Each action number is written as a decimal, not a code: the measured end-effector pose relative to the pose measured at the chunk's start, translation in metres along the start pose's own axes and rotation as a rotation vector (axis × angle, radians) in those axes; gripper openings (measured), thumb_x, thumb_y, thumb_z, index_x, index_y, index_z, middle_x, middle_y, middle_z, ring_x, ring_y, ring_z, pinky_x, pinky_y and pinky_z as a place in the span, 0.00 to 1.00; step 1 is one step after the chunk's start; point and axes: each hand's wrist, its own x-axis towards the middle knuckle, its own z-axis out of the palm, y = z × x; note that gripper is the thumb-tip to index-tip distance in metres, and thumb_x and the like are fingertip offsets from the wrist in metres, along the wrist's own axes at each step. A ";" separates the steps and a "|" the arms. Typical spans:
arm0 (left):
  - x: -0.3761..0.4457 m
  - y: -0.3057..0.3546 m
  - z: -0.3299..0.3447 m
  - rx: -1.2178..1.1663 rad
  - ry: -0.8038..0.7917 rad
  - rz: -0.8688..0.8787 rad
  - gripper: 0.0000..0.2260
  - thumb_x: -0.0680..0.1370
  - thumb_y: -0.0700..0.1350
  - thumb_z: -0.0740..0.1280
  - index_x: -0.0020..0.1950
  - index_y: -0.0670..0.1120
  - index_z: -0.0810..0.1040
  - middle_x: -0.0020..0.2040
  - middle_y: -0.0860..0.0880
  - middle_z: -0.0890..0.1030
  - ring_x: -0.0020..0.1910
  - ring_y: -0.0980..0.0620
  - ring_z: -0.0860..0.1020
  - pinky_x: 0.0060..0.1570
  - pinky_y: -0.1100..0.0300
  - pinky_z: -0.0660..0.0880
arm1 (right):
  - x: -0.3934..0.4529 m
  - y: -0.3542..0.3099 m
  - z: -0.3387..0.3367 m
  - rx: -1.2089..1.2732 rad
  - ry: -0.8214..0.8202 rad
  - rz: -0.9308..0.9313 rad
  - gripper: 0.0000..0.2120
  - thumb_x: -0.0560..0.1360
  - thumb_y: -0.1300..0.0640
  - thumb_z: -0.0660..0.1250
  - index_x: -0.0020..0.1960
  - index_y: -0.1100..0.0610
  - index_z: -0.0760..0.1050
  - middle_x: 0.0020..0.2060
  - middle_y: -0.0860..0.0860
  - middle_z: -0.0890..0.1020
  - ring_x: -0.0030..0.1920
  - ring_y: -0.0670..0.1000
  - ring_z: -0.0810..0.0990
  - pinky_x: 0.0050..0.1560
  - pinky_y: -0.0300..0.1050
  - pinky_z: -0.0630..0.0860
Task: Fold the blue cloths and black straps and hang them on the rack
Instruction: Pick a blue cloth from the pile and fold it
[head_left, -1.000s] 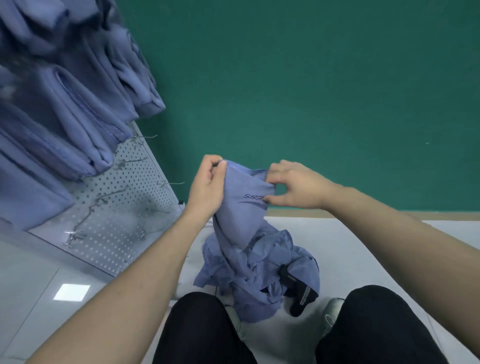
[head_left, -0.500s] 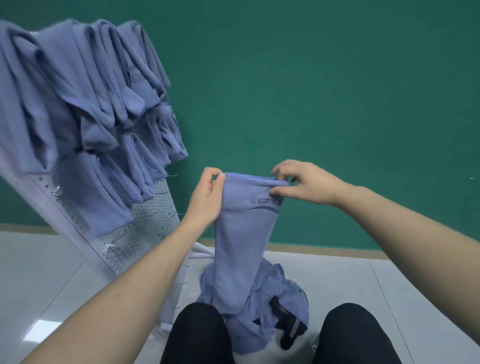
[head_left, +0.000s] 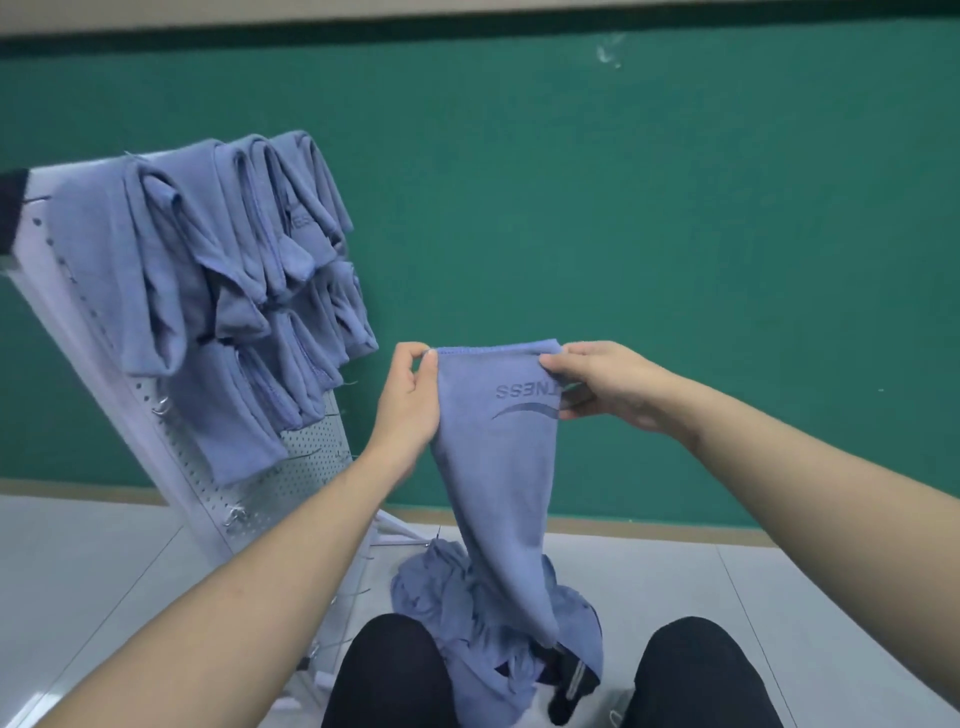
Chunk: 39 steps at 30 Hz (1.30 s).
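Cloth (head_left: 498, 467) held upright before the person, its top hem stretched level between both hands and its long axis running straight down toward the floor. Left hand (head_left: 410, 405) pinches the left top corner between thumb and curled fingers; right hand (head_left: 602, 384) pinches the right top corner, thumb over the printed lettering, which reads reversed from this side. The cloth narrows as it falls, and its lower end reaches the heap of unfolded blue cloths (head_left: 467, 597) on the floor between the knees; whether the end is free of the heap cannot be told. A black strap (head_left: 571, 680) lies at the heap's near right edge.

Rack (head_left: 306, 467), a tilted white perforated panel, stands to the left and slightly beyond the hands; its upper part carries the hung folded cloths (head_left: 218, 291), and bare hooks (head_left: 236, 514) show on the lower part. The left hand is the nearer to the rack, with the held cloth just right of the rack's right edge.

Judged step: folding is not yet complete, since the cloth hangs at full length. The coming fold likely turns on the vertical axis, and transfer to a hook calls for a leftward, downward carry.
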 end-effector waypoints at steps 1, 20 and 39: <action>-0.001 -0.001 0.002 -0.007 -0.008 -0.026 0.06 0.84 0.49 0.58 0.53 0.48 0.72 0.43 0.49 0.74 0.40 0.54 0.70 0.44 0.59 0.69 | -0.001 0.000 0.003 -0.006 0.038 -0.019 0.07 0.82 0.52 0.63 0.51 0.54 0.76 0.43 0.51 0.83 0.40 0.52 0.80 0.49 0.48 0.81; -0.078 0.009 0.027 -0.807 -0.552 -0.874 0.12 0.79 0.44 0.68 0.60 0.40 0.81 0.57 0.41 0.84 0.53 0.45 0.84 0.59 0.48 0.78 | -0.017 0.021 0.018 0.082 0.351 -0.017 0.10 0.83 0.50 0.59 0.51 0.56 0.74 0.47 0.52 0.80 0.45 0.50 0.79 0.50 0.47 0.78; -0.056 0.043 0.033 -0.675 -0.373 -0.662 0.16 0.85 0.48 0.59 0.64 0.38 0.76 0.58 0.41 0.84 0.56 0.44 0.83 0.54 0.49 0.79 | -0.060 0.045 0.000 0.211 -0.103 0.243 0.18 0.75 0.41 0.69 0.59 0.50 0.80 0.55 0.49 0.85 0.58 0.51 0.81 0.66 0.55 0.75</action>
